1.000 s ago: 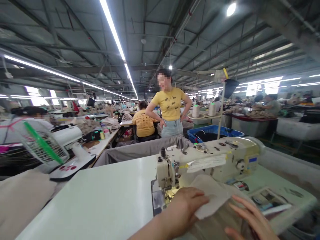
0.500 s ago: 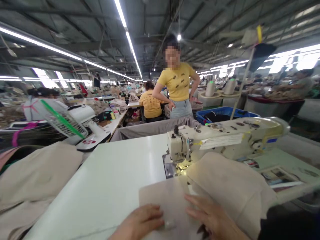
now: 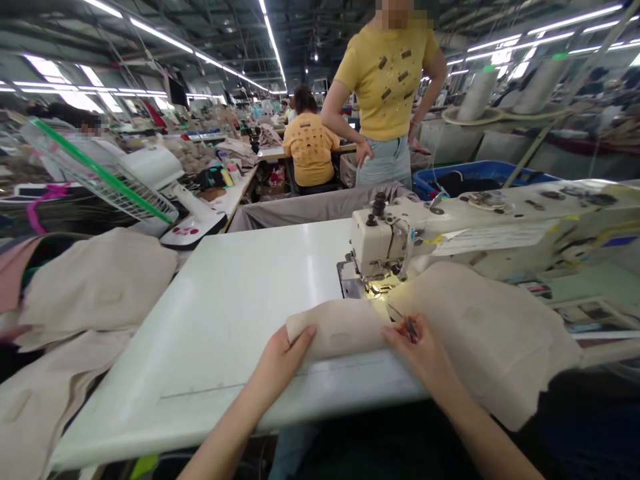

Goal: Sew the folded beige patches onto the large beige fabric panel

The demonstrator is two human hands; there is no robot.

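Note:
A beige fabric piece [image 3: 340,328] lies at the front of the pale table [image 3: 250,300], its far right part near the lit needle area of the sewing machine [image 3: 376,248]. My left hand [image 3: 290,353] pinches its left edge between thumb and fingers. At its right side, my right hand [image 3: 417,347] is closed on the fabric, with a small dark metal tool [image 3: 411,329] in the fingers; the tool's shape is partly hidden. A larger beige panel [image 3: 480,327] spreads right of the needle, beyond my right hand, and hangs over the table's front edge.
Beige pieces [image 3: 100,287] are heaped at the left, near a white fan [image 3: 155,173] with a green strip. A person in a yellow top [image 3: 390,87] stands behind the machine; another sits farther back. A blue bin [image 3: 475,175] is behind the machine.
My left hand has gone from lying on the fabric to gripping its left edge. My right hand has closed, and the tool now shows in its fingers. The view has tilted down.

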